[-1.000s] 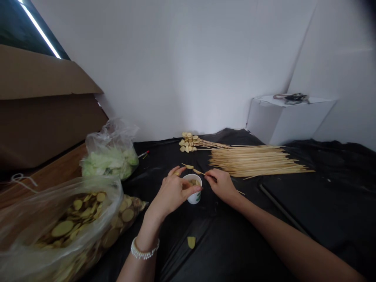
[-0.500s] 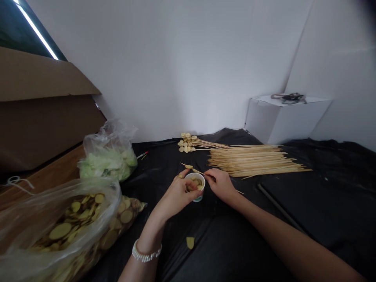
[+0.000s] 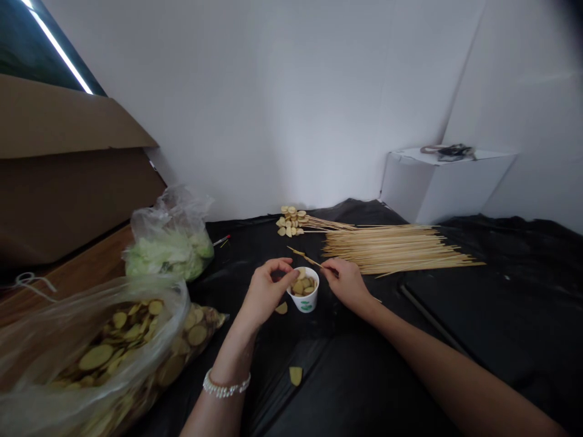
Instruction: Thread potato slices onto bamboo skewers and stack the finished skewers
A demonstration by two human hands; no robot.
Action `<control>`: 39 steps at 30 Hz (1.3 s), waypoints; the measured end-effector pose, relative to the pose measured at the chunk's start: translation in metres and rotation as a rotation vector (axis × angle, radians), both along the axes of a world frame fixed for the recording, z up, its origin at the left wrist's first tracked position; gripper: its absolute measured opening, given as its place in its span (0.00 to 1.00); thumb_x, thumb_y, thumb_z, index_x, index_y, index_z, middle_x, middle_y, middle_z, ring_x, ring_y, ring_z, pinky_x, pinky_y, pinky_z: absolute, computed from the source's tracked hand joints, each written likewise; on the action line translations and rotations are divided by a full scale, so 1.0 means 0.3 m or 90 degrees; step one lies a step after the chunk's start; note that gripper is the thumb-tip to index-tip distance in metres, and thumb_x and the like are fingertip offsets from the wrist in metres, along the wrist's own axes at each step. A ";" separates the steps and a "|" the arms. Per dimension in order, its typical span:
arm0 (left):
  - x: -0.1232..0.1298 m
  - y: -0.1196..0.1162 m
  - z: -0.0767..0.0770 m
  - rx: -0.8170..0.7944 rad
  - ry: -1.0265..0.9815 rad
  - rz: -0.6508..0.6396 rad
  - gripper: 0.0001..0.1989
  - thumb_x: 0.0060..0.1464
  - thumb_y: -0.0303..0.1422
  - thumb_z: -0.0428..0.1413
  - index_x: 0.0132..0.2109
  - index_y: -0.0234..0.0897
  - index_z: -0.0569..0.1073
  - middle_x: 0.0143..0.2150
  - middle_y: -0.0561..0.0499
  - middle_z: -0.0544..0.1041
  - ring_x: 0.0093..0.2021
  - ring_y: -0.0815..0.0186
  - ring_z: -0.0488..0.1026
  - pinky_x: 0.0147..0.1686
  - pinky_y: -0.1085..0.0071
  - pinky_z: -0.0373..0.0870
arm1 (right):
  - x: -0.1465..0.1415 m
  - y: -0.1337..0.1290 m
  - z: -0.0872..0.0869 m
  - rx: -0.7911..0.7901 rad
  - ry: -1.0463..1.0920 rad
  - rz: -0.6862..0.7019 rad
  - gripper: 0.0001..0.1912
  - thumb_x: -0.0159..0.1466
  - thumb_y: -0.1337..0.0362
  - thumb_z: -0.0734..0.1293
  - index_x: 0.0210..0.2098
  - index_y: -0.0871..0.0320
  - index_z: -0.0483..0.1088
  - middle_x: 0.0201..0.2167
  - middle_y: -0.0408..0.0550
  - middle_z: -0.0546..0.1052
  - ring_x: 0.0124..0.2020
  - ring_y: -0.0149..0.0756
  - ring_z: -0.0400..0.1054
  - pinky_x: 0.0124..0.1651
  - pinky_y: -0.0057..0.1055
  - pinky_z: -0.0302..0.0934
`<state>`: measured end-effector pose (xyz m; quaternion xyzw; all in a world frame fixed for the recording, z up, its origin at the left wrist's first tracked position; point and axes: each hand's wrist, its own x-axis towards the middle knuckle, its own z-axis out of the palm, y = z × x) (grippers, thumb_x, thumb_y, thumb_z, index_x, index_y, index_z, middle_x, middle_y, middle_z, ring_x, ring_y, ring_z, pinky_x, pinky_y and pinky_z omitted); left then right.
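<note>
Our right hand (image 3: 347, 283) clamped on skewer (image 3: 308, 260), slice near its far tip; our left hand (image 3: 266, 292) curled just beside cup (image 3: 304, 301), fingers (image 3: 285, 272) at rim, whether gripping anything we cannot tell. From cup: black sheet (image 3: 346, 370) beneath it; potato bag (image 3: 104, 355) left and nearer us; lettuce bag (image 3: 168, 255) further left; skewer bundle (image 3: 396, 250) right; loaded skewers (image 3: 289, 221) beyond. Slices (image 3: 303, 286) inside cup; loose slice (image 3: 281, 308) touching-close at left; another slice (image 3: 296, 376) nearer us.
</note>
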<state>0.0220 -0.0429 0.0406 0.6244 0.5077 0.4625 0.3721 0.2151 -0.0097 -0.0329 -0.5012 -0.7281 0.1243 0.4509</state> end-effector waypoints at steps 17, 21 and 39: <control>-0.050 0.102 -0.096 -0.170 -0.543 0.078 0.13 0.40 0.21 0.65 0.37 0.31 0.77 0.34 0.46 0.80 0.34 0.70 0.77 0.33 0.78 0.73 | 0.016 -0.031 0.059 0.072 -0.007 0.002 0.08 0.62 0.65 0.62 0.35 0.55 0.74 0.33 0.46 0.78 0.34 0.35 0.71 0.39 0.29 0.60; -0.051 0.103 -0.106 -0.126 -0.498 0.105 0.16 0.38 0.24 0.66 0.38 0.33 0.77 0.33 0.49 0.79 0.32 0.72 0.76 0.32 0.80 0.71 | 0.014 -0.032 0.048 0.083 -0.052 0.001 0.09 0.63 0.64 0.62 0.36 0.54 0.75 0.33 0.46 0.77 0.35 0.35 0.70 0.40 0.29 0.60; -0.068 0.108 -0.097 -0.103 -0.538 0.103 0.16 0.38 0.25 0.66 0.38 0.35 0.74 0.33 0.51 0.78 0.30 0.73 0.74 0.31 0.78 0.68 | 0.012 -0.043 0.048 0.082 -0.144 -0.019 0.11 0.65 0.62 0.60 0.39 0.53 0.74 0.34 0.45 0.77 0.36 0.34 0.70 0.39 0.27 0.59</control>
